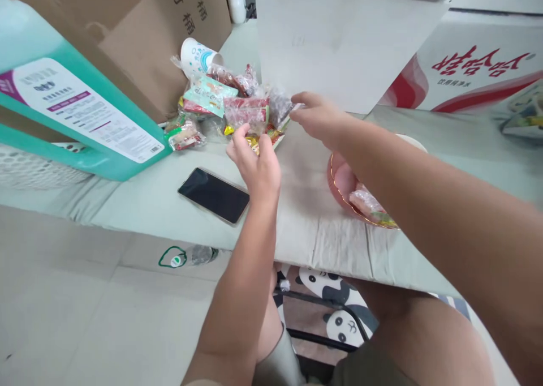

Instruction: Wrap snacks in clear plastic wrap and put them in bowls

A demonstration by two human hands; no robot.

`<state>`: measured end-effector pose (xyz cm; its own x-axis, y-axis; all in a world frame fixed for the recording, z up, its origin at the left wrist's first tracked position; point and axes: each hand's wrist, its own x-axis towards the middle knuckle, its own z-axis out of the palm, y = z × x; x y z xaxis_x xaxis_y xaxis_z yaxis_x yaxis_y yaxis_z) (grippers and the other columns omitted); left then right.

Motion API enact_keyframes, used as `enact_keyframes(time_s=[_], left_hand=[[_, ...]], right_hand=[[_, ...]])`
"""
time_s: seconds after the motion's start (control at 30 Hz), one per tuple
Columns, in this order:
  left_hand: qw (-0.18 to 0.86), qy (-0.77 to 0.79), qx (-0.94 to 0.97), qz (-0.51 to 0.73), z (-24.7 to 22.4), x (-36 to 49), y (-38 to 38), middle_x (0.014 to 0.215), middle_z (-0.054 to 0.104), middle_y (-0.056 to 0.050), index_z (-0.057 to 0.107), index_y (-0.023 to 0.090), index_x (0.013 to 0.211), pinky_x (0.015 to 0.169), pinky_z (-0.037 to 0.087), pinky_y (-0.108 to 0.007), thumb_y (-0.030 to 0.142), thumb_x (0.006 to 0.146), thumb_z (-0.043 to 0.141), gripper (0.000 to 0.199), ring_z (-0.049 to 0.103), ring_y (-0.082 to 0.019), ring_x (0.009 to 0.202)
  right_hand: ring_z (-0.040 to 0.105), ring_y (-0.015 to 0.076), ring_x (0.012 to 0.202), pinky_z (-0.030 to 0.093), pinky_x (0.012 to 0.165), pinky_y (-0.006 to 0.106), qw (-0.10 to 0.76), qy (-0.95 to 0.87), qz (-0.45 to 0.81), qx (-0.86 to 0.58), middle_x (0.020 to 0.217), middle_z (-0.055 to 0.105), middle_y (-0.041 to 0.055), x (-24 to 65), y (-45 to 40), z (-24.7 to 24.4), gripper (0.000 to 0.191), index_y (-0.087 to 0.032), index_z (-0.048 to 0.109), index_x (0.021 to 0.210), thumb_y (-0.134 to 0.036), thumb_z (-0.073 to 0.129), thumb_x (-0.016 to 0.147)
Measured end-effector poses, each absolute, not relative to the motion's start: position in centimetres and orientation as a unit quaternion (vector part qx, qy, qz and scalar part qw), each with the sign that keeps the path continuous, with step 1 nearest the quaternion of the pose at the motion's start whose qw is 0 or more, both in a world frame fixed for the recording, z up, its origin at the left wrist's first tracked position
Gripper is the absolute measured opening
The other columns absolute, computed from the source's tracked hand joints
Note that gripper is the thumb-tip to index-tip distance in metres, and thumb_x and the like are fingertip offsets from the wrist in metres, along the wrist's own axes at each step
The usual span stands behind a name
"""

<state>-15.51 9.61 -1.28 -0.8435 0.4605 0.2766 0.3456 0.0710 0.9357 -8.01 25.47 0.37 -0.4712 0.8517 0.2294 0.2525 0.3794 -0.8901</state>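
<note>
My left hand (pixel 257 162) is at the near edge of a heap of wrapped snacks (pixel 246 111), its fingers apart and nothing seen in it. To the right of the heap my right hand (pixel 316 117) reaches in from the right, fingers spread and slightly blurred, with nothing visible in its grasp. A pink bowl (pixel 338 185) with a gold wavy rim holds a few wrapped snacks and is partly hidden under my right forearm. A black phone (pixel 215 195) lies flat just left of my left wrist. Behind the heap, a patterned paper cup (pixel 197 56) rests on its side.
A large bottle of green liquid (pixel 80 103) stands at the left before a cardboard box (pixel 139 29). White boxes (pixel 339 41) line the back. A blurred packet (pixel 526 114) is at the far right. The covered table's front edge (pixel 169 233) runs above my legs.
</note>
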Motion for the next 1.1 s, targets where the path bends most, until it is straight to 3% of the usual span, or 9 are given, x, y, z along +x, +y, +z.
enact_keyframes(time_s=[0.1,0.2,0.37,0.47,0.6,0.73,0.83,0.93,1.1], left_hand=[[0.057,0.712,0.286,0.639,-0.6,-14.6,10.0,0.131,0.056,-0.012,0.053,0.025,0.121,0.111,0.050,-0.042,0.024,0.099,0.048,0.023,0.056,-0.025,0.132],[0.043,0.690,0.333,0.642,0.1,-13.6,9.6,0.128,0.059,-0.011,0.053,0.025,0.116,0.112,0.048,-0.044,0.026,0.100,0.049,0.017,0.056,-0.025,0.132],[0.122,0.596,0.582,0.539,2.0,-10.6,7.4,0.101,0.071,-0.003,0.059,0.025,0.101,0.095,0.055,-0.036,0.026,0.095,0.058,0.006,0.068,-0.019,0.100],[0.183,0.518,0.733,0.401,3.0,-7.6,6.1,0.098,0.076,-0.002,0.066,0.024,0.102,0.095,0.055,-0.041,0.034,0.086,0.074,0.021,0.071,-0.022,0.097],[0.201,0.481,0.814,0.257,2.9,-3.8,5.9,0.128,0.075,-0.009,0.068,0.019,0.124,0.110,0.048,-0.048,0.035,0.086,0.079,0.044,0.067,-0.029,0.123],[0.238,0.508,0.802,0.205,2.7,-2.2,6.8,0.124,0.076,-0.007,0.072,0.023,0.118,0.082,0.056,-0.039,0.030,0.100,0.061,0.023,0.072,-0.026,0.111],[0.264,0.529,0.778,0.213,3.0,-2.5,7.5,0.108,0.078,-0.005,0.075,0.023,0.095,0.065,0.050,-0.034,0.034,0.103,0.052,0.026,0.073,-0.023,0.092],[0.265,0.523,0.760,0.279,3.1,-3.2,7.8,0.095,0.078,-0.003,0.072,0.023,0.085,0.070,0.051,-0.033,0.028,0.103,0.051,0.028,0.071,-0.020,0.085],[0.271,0.494,0.707,0.427,3.2,-5.0,7.8,0.097,0.080,-0.004,0.077,0.022,0.096,0.076,0.056,-0.028,0.040,0.104,0.054,0.030,0.073,-0.018,0.090]], right_hand=[[0.071,0.0168,0.081,0.063,0.087,0.043,0.272,-0.756,0.448,-0.393,0.089,0.074,0.0005,-3.6,21.6,3.4,0.021,-0.020,0.072,0.102,-0.019,0.075,0.081],[0.073,0.0186,0.103,0.059,0.098,0.042,0.330,-0.735,0.448,-0.388,0.109,0.076,0.0012,1.6,16.1,7.0,0.021,-0.024,0.074,0.109,-0.024,0.070,0.089],[0.067,0.0132,0.068,0.055,0.067,0.030,0.536,-0.617,0.369,-0.442,0.073,0.069,-0.0014,9.8,9.2,6.6,0.015,-0.024,0.074,0.088,-0.014,0.062,0.086],[0.065,0.0153,0.061,0.051,0.056,0.030,0.518,-0.591,0.316,-0.532,0.068,0.068,-0.0012,12.8,8.2,3.8,0.007,-0.024,0.073,0.082,-0.018,0.069,0.080],[0.064,0.0157,0.061,0.049,0.053,0.029,0.472,-0.602,0.285,-0.578,0.072,0.070,-0.0002,14.3,8.6,1.7,0.004,-0.024,0.071,0.083,-0.025,0.069,0.080],[0.065,0.0147,0.068,0.051,0.064,0.031,0.483,-0.631,0.249,-0.553,0.080,0.072,-0.0001,14.6,9.4,0.9,0.007,-0.023,0.070,0.087,-0.022,0.064,0.083],[0.066,0.0150,0.072,0.052,0.068,0.032,0.488,-0.644,0.252,-0.533,0.083,0.072,-0.0001,14.6,9.8,0.4,0.009,-0.023,0.068,0.091,-0.021,0.061,0.085],[0.067,0.0157,0.075,0.053,0.071,0.033,0.496,-0.648,0.231,-0.529,0.085,0.072,0.0003,14.7,10.1,0.0,0.010,-0.023,0.067,0.091,-0.019,0.060,0.086],[0.068,0.0193,0.088,0.052,0.082,0.038,0.506,-0.652,0.174,-0.537,0.093,0.072,0.0030,15.1,10.8,-0.4,0.013,-0.023,0.065,0.094,-0.018,0.058,0.084]])
